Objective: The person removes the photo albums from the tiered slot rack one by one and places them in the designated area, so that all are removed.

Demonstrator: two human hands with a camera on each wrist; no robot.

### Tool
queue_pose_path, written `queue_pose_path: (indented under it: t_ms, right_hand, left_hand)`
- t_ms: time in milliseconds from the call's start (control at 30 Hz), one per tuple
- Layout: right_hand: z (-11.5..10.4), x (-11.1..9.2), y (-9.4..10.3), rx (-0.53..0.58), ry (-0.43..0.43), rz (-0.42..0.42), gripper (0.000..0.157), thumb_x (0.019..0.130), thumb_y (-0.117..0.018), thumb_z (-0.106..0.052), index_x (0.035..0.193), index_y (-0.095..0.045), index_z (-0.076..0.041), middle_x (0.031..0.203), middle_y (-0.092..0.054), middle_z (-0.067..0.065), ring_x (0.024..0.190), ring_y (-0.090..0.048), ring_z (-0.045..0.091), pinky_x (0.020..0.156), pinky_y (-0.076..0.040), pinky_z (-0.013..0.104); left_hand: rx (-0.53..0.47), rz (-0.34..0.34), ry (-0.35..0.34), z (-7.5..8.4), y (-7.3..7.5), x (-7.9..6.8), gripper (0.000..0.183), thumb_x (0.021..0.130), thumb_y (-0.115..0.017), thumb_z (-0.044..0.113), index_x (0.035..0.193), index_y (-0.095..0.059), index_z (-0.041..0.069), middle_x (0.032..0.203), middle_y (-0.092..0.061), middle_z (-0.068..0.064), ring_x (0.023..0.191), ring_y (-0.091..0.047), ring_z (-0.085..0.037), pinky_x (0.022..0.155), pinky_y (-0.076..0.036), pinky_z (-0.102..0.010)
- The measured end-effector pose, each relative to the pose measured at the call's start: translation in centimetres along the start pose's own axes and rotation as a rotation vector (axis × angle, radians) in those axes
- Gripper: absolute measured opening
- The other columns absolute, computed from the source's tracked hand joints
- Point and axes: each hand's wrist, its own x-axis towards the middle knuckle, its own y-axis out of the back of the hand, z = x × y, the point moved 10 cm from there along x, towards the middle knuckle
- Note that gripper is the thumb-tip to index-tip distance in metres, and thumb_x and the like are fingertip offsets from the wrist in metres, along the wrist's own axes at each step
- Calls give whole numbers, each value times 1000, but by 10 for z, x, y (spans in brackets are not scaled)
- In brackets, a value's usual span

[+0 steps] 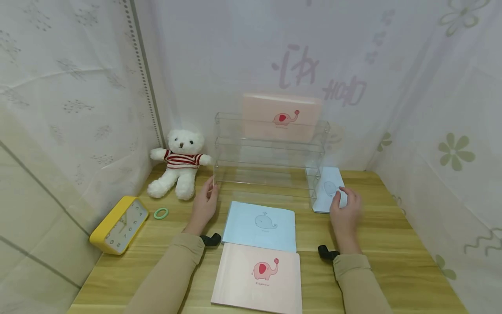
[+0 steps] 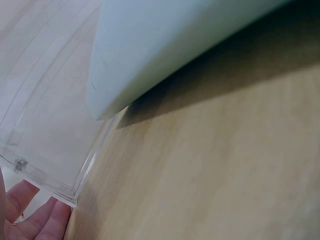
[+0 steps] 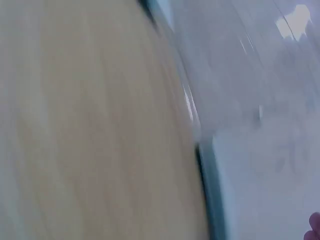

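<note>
A clear acrylic tiered rack (image 1: 270, 174) stands at the back of the wooden table. My left hand (image 1: 204, 203) is at its left side, fingertips touching the lower edge; the left wrist view shows these fingers (image 2: 47, 220) just outside the rack's corner. My right hand (image 1: 347, 213), slightly blurred, is over a pale blue whale-print notebook (image 1: 323, 200) beside the rack's right end. Its thumb and fingers are apart at the cover, and fingertips (image 3: 314, 222) appear at the right wrist view's edge. A pink elephant-print notebook (image 1: 282, 115) stands upright in the top tier.
Between my arms lie another blue whale notebook (image 1: 260, 224) and a pink elephant notebook (image 1: 256, 279). A white teddy bear (image 1: 182, 163) in a striped shirt sits left of the rack. Nearby are a yellow alarm clock (image 1: 119, 224) and a green ring (image 1: 161, 213). Patterned curtains surround the table.
</note>
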Motion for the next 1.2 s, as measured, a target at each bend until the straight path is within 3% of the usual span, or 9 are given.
queue_pose_path:
  t_ms: [133,267,433,600,700,800,967,1067,1200]
  right_hand:
    - [-57,6,-6,145,189,-5,23,107,-67,-9,126,-71,4,127,-68,27,126,-62,44,109,-49,44]
    - [-115,30,-6,202,364,8,24,105,-68,-7,126,-70,4,125,-70,25,122,-63,43,109,-47,33]
    - [-189,82,-12,157,536,-50,31,107,-69,-16,133,-68,2,133,-68,24,129,-63,42,116,-51,47]
    - [-264,120,-29,-38,769,-103,41,107,-71,-20,140,-64,4,144,-65,28,134,-63,47,118,-52,57]
    - [-296,133,-41,-145,869,-156,48,108,-70,-23,147,-60,4,150,-61,31,138,-61,50,122,-49,58]
    - [-311,147,-59,-215,868,-270,53,111,-66,-28,154,-55,3,155,-59,29,145,-56,49,129,-42,57]
    - [-300,166,-89,-298,679,-463,58,113,-61,-39,161,-53,-6,160,-59,21,153,-48,44,134,-32,57]
    - [-288,173,-92,-250,542,-483,54,111,-66,-36,157,-59,-10,156,-61,21,151,-49,43,132,-34,58]
    - [-277,179,-90,-105,411,-463,45,106,-75,-28,148,-69,-11,144,-61,24,142,-52,44,126,-40,58]
  left_hand:
    - [-19,3,-8,3,-1,2,52,119,-49,41,169,-45,26,155,-63,-24,131,-71,-46,109,-56,-64]
    - [-12,7,-10,3,-1,4,51,119,-49,41,168,-46,29,154,-64,-22,131,-71,-44,109,-56,-63]
    - [2,15,-21,6,1,5,51,119,-50,39,168,-46,26,154,-64,-23,130,-72,-45,109,-57,-64]
    - [5,12,-16,8,2,5,51,119,-50,38,168,-46,24,155,-63,-26,132,-70,-47,110,-55,-65]
    - [2,-1,-4,6,-1,2,52,119,-49,38,169,-44,25,157,-61,-26,134,-69,-47,111,-55,-65]
    - [-10,7,9,4,-1,-3,52,119,-50,36,169,-44,24,157,-61,-26,133,-69,-48,111,-55,-66]
    - [-7,16,29,-1,-3,-8,52,119,-51,36,169,-45,26,156,-62,-25,133,-70,-46,110,-55,-66]
    - [-13,21,24,-1,-3,-7,51,118,-52,36,168,-46,28,157,-62,-22,132,-70,-45,109,-55,-65]
    - [-6,44,10,3,0,-5,50,118,-53,33,167,-48,26,157,-64,-20,128,-73,-45,107,-56,-65]
